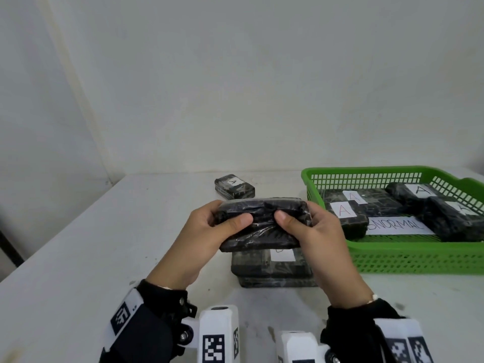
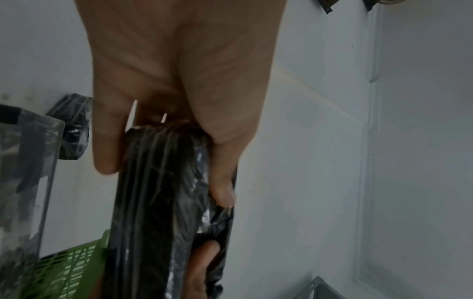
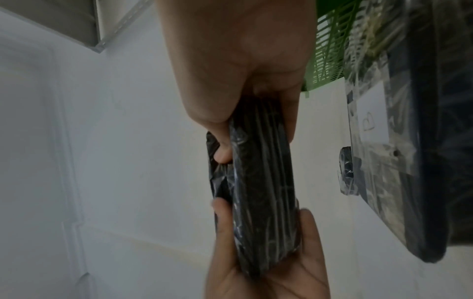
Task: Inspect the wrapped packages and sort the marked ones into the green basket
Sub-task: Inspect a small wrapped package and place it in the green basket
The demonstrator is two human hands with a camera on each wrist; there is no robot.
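A person's left hand [image 1: 207,226] and right hand [image 1: 311,229] each grasp one end of a black plastic-wrapped flat package [image 1: 262,224], lifted above two stacked packages. I'd rotate it slowly between the thumbs, checking every face for a label.

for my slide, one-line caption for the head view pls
Both hands, left and right, hold a black wrapped package beside the green basket.

A plain white wall [image 1: 235,74] is standing behind a white table [image 1: 78,244]. Soft light is falling evenly.
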